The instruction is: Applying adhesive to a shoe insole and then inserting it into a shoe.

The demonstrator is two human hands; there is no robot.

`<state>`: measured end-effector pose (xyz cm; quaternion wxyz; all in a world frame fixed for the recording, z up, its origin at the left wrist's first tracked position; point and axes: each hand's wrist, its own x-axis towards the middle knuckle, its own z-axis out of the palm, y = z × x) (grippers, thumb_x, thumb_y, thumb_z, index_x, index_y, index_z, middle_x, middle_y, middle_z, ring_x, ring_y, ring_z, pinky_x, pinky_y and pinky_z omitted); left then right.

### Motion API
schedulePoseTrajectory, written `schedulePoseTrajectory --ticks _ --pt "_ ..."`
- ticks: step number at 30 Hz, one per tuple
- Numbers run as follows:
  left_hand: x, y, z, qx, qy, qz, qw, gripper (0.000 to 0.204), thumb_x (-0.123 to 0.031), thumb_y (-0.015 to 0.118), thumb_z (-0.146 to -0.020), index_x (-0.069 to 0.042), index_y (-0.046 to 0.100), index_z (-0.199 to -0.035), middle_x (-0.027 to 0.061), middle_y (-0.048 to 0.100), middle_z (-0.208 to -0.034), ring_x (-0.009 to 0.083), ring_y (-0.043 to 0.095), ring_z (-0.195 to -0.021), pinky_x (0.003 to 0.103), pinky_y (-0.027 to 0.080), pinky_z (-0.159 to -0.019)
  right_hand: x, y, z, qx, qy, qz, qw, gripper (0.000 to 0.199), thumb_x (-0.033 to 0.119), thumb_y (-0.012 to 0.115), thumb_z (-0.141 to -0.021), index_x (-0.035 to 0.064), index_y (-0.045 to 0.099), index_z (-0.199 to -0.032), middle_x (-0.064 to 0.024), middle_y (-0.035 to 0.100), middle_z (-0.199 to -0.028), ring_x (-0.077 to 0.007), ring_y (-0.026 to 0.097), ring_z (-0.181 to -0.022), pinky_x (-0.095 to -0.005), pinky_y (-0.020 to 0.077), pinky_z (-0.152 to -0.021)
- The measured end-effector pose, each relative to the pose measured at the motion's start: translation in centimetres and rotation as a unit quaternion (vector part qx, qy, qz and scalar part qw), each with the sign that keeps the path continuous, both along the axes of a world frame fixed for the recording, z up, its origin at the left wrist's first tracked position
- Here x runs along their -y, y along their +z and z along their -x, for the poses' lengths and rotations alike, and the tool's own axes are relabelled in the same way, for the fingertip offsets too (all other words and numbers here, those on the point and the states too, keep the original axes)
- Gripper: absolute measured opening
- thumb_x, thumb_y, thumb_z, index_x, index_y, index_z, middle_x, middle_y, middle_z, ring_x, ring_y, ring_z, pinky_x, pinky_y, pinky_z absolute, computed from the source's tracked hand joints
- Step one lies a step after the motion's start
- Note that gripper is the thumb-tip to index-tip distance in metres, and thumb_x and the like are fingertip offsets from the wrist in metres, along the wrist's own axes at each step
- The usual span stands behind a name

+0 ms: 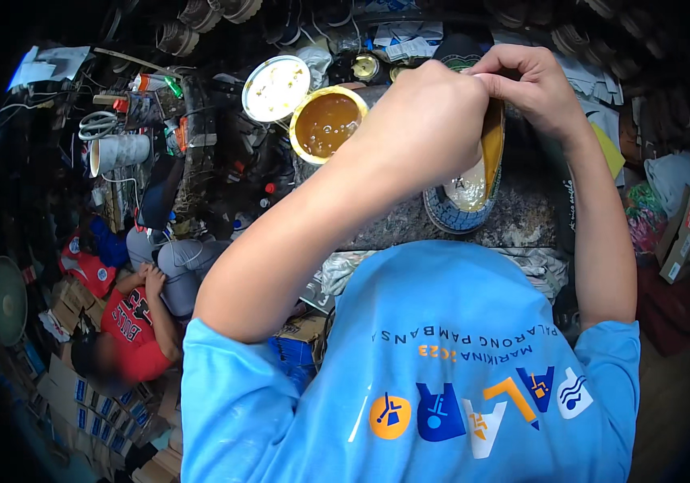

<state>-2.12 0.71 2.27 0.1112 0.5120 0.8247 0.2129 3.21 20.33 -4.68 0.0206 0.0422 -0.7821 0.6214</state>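
Observation:
A shoe [467, 205] lies lengthwise on the worn work surface, with a dark textured edge, a pale inner part and a mustard-yellow strip along its right side. My left hand [437, 121] is closed over the shoe's middle, hiding much of it. At the shoe's far end, my right hand [528, 79] has thumb and index finger pressed together beside the left fist. Whatever sits between the fingers of either hand is hidden. Left of my left hand stands an open tub [328, 125] of amber, glue-like liquid with bubbles.
A white smeared lid [276, 88] lies beside the tub. Small tins [365, 67] and papers [409, 40] are at the back. Scissors [99, 125] and a white cylinder [119, 154] sit left. Another person [132, 322] in red sits lower left. Boxes [681, 233] and bags are right.

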Motion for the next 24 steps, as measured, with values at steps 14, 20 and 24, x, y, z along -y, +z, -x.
schedulePoseTrajectory --ticks 14,20,24 --pt "3.3 3.9 -3.8 0.046 -0.042 0.084 0.995 0.011 -0.005 0.071 -0.080 0.001 0.062 -0.078 0.0196 0.064 -0.074 0.0407 0.067 -0.071 0.049 0.054 -0.067 -0.4 -0.5 -0.4 -0.013 -0.004 -0.039 0.999 0.015 0.015 0.078 -0.091 0.0003 0.076 -0.093 -0.0029 0.074 -0.085 -0.0075 0.066 -0.080 -0.0244 0.0512 -0.072" --pt "-1.2 -2.0 -2.6 -0.121 -0.030 0.099 0.987 0.012 -0.001 0.067 -0.075 0.005 0.065 -0.085 0.0192 0.070 -0.073 0.0328 0.074 -0.066 0.040 0.062 -0.058 0.4 -0.5 0.1 -0.105 -0.025 -0.077 0.991 0.017 0.019 0.077 -0.085 0.0027 0.076 -0.088 -0.0090 0.071 -0.070 -0.0141 0.068 -0.064 -0.0278 0.0532 -0.064" --pt "-2.4 -3.7 -3.0 -0.200 0.000 0.145 0.969 0.005 -0.004 0.066 -0.076 0.000 0.068 -0.077 0.0154 0.070 -0.072 0.0303 0.074 -0.064 0.040 0.061 -0.055 0.2 -0.1 0.4 -0.099 -0.026 -0.103 0.989 0.021 0.024 0.076 -0.081 0.0038 0.076 -0.084 -0.0127 0.073 -0.075 -0.0238 0.071 -0.068 -0.0328 0.0552 -0.066"
